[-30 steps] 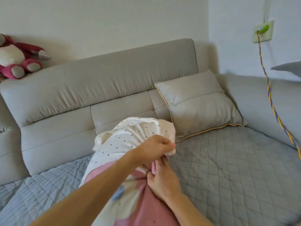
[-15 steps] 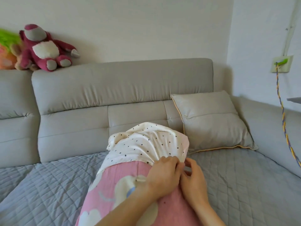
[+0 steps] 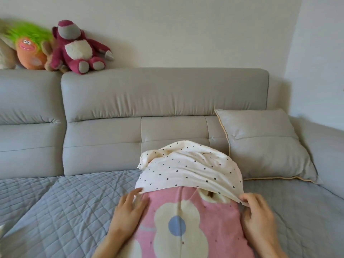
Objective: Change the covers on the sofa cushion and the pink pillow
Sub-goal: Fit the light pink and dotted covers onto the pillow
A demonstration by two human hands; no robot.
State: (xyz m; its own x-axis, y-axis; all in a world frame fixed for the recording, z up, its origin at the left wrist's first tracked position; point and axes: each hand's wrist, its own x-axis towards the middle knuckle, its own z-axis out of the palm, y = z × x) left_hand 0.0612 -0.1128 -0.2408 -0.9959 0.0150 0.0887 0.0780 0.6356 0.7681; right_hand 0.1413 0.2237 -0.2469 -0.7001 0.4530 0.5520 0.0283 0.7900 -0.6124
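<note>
Two hands work one pink pillow (image 3: 188, 226): the left hand (image 3: 128, 209) rests flat, the right hand (image 3: 257, 211) pinches one dotted cover (image 3: 188, 170); one grey cushion (image 3: 264, 144) leans nearby.

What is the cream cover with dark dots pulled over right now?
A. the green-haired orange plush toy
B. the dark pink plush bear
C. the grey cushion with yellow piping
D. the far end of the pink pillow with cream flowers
D: the cream cover with dark dots caps the far end of the pink pillow with cream flowers, while the grey cushion with yellow piping leans bare against the sofa back.
</note>
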